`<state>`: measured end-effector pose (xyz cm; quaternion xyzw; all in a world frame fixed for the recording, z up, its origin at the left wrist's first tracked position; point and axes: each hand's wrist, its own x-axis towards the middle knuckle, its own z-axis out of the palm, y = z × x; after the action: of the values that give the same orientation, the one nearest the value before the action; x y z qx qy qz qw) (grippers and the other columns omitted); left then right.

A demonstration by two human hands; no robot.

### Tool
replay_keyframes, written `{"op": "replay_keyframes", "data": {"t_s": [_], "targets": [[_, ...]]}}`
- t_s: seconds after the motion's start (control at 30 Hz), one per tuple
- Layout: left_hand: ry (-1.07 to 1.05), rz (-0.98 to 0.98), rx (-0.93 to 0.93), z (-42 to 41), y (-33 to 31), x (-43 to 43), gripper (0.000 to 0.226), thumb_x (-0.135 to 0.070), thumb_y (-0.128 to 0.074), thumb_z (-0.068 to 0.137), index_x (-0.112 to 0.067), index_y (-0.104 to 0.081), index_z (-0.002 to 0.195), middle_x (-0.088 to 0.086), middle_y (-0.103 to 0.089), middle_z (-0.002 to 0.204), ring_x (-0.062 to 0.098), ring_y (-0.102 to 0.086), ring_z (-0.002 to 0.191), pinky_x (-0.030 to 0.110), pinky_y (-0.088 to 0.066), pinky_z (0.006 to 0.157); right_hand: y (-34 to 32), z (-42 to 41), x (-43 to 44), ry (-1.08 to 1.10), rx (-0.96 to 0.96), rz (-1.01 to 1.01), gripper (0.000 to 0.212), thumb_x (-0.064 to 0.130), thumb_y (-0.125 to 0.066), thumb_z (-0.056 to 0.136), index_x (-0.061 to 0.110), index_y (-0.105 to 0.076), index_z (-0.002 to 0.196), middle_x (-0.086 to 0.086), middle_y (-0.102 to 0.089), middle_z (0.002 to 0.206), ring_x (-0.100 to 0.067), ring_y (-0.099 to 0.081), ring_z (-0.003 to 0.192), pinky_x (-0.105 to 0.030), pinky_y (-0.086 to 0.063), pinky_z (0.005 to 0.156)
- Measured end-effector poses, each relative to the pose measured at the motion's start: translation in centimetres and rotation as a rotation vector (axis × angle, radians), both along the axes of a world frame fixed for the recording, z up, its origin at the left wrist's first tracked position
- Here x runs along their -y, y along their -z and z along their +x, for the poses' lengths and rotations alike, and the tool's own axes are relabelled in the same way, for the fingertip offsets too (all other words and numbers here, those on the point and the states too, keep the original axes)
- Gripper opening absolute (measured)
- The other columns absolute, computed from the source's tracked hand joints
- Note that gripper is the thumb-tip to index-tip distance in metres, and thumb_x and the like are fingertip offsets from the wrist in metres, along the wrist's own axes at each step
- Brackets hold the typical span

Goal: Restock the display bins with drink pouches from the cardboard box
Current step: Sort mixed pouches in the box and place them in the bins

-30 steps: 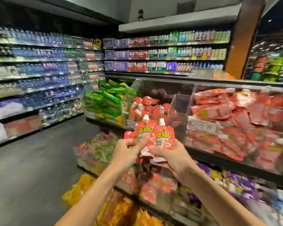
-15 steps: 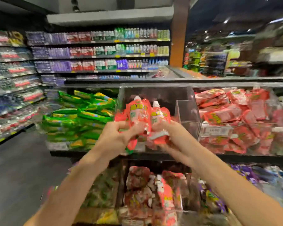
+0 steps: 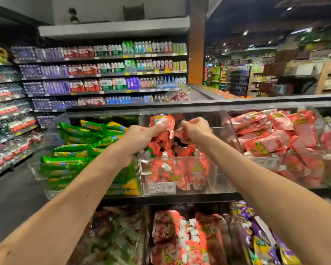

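Bottled-drink shelving (image 3: 103,73) lined the back wall at upper left, its labels too blurred to read. At the left end of the upper display tier, green pouches (image 3: 80,150) were heaped in a clear bin.

The left hand (image 3: 139,138) was clenched around a bunch of red drink pouches (image 3: 161,123), held above the left rear of the middle clear bin (image 3: 218,185). The topmost pouch stood up past the thumb. The exact count in the grip could not be determined.

The middle bin held further red spouted pouches below both hands, and a price label (image 3: 159,188) was fixed at the lower left corner of its front wall.

The right hand (image 3: 197,131) was closed in a fist on a crumpled red pouch (image 3: 182,133), above the centre of the same bin. The two hands were close together but not touching.

Right of the divider, the neighbouring bin was piled with red pouches (image 3: 275,134). On the lower tier, more red pouches (image 3: 180,236) lay beneath the middle bin, with purple pouches (image 3: 260,240) toward the right edge.
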<state>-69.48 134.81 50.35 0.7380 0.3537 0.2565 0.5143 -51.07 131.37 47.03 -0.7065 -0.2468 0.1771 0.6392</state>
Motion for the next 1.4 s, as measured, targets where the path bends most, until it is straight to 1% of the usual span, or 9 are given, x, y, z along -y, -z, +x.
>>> {"op": "replay_keyframes", "data": {"t_s": [0.1, 0.27, 0.47, 0.7, 0.87, 1.03, 1.13, 1.27, 1.4], "targets": [[0.006, -0.024, 0.018, 0.0, 0.0, -0.6, 0.034, -0.053, -0.067, 0.087, -0.020, -0.063, 0.079, -0.013, -0.057, 0.079, 0.002, -0.047, 0.068, 0.021, -0.037, 0.056, -0.1, 0.1, -0.6, 0.106, 0.052, 0.002, 0.020, 0.034, -0.062, 0.094, 0.016, -0.059, 0.088, -0.007, -0.064, 0.085, -0.024, -0.068, 0.072, -0.049, -0.060, 0.079], [0.025, -0.021, 0.021, 0.6, -0.1, -0.8, 0.034, -0.051, -0.066, 0.089, -0.020, -0.060, 0.076, -0.015, -0.054, 0.075, -0.003, -0.043, 0.069, 0.026, -0.034, 0.084, 1.0, 1.1, -2.7, 0.116, 0.184, -0.243, 0.038, 0.045, -0.053, 0.098, 0.009, -0.066, 0.096, -0.015, -0.067, 0.110, -0.036, -0.067, 0.101, -0.043, -0.054, 0.092], [0.070, 0.001, 0.007, 1.1, 0.0, -0.5, 0.034, -0.052, -0.063, 0.090, -0.021, -0.061, 0.076, -0.019, -0.061, 0.050, -0.007, -0.057, 0.046, 0.018, -0.041, 0.048, 2.7, 1.1, -3.9, 0.034, 0.558, -0.639, 0.047, 0.041, -0.038, 0.105, 0.009, -0.046, 0.137, -0.019, -0.054, 0.138, -0.038, -0.044, 0.132, -0.046, -0.037, 0.103], [0.072, -0.026, 0.007, 1.3, 0.7, -0.4, 0.031, -0.054, -0.060, 0.092, -0.025, -0.063, 0.080, -0.022, -0.057, 0.068, -0.011, -0.048, 0.055, 0.012, -0.035, 0.059, 3.3, 2.3, -4.0, 0.034, 0.864, -0.813, 0.033, 0.026, -0.054, 0.099, 0.017, -0.060, 0.131, -0.015, -0.045, 0.145, -0.036, -0.029, 0.140, -0.048, -0.034, 0.107], [0.095, -0.058, 0.012, 1.4, 1.0, 0.0, 0.042, -0.052, -0.060, 0.092, -0.014, -0.066, 0.108, -0.011, -0.053, 0.099, 0.003, -0.045, 0.093, 0.029, -0.026, 0.090, 2.1, 2.9, -2.1, -0.012, 0.883, -0.638, 0.038, 0.023, -0.058, 0.097, 0.015, -0.055, 0.134, -0.013, -0.054, 0.135, -0.033, -0.044, 0.127, -0.041, -0.041, 0.100], [0.074, -0.047, -0.012, 1.9, 0.3, 0.3, 0.033, -0.056, -0.061, 0.089, -0.025, -0.058, 0.081, 0.002, -0.056, 0.137, 0.019, -0.044, 0.128, 0.044, -0.028, 0.110, -2.2, 0.5, 3.8, -0.324, 0.864, -0.158, 0.042, 0.008, -0.069, 0.082, 0.023, -0.063, 0.120, 0.003, -0.062, 0.109, -0.014, -0.064, 0.084, -0.028, -0.052, 0.076], [0.053, -0.009, -0.021, 3.3, 0.1, 0.4, 0.054, -0.061, -0.059, 0.089, -0.013, -0.067, 0.113, 0.009, -0.048, 0.149, 0.028, -0.041, 0.137, 0.043, -0.031, 0.109, -3.9, -0.7, 6.0, -0.446, 0.892, -0.173, 0.041, 0.026, -0.081, 0.078, 0.026, -0.065, 0.116, 0.010, -0.066, 0.110, -0.010, -0.066, 0.079, -0.025, -0.054, 0.072], [0.144, 0.045, -0.027, 5.4, 0.1, 0.7, 0.063, -0.066, -0.052, 0.090, -0.013, -0.066, 0.120, 0.006, -0.058, 0.135, 0.016, -0.051, 0.106, 0.033, -0.032, 0.090, -3.6, 0.2, 5.6, -0.216, 1.058, -0.247, 0.038, 0.031, -0.079, 0.083, 0.016, -0.068, 0.116, -0.002, -0.070, 0.113, -0.020, -0.066, 0.092, -0.037, -0.053, 0.083], [0.118, 0.040, -0.042, 6.7, 0.5, 0.0, 0.071, -0.064, -0.046, 0.094, -0.011, -0.055, 0.140, 0.008, -0.051, 0.144, 0.025, -0.045, 0.133, 0.037, -0.033, 0.102, -2.8, 1.6, 5.3, -0.104, 1.175, -0.322, 0.018, 0.009, -0.068, 0.091, 0.010, -0.075, 0.108, -0.013, -0.073, 0.106, -0.031, -0.068, 0.096, -0.044, -0.054, 0.085]]}}
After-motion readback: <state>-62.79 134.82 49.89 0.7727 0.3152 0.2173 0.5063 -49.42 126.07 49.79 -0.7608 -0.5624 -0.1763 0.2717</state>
